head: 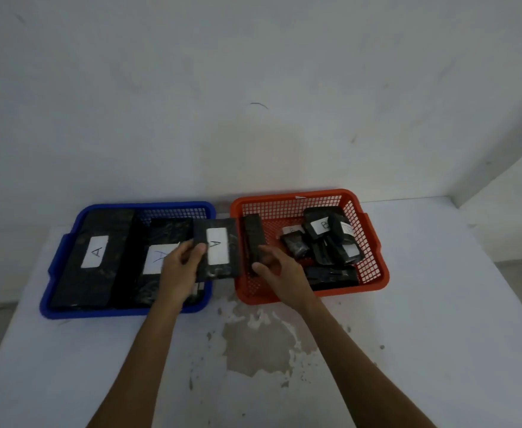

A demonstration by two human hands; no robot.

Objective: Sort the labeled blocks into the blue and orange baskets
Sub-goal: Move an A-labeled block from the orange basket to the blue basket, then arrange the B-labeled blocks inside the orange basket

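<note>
A blue basket [58, 264] on the left holds large black blocks with white labels marked A [94, 251]. An orange basket [374, 270] on the right holds several smaller black blocks, one labeled B [321, 227]. My left hand [179, 270] grips a black block with a white label marked A [218, 248], held over the blue basket's right rim. My right hand [279, 273] grips a narrow black block [253, 239] standing on edge at the orange basket's left side; its label is hidden.
Both baskets sit on a white table [439, 335] against a white wall. Worn, peeling paint [253, 341] marks the table in front of the baskets. The table's right edge runs diagonally at the far right.
</note>
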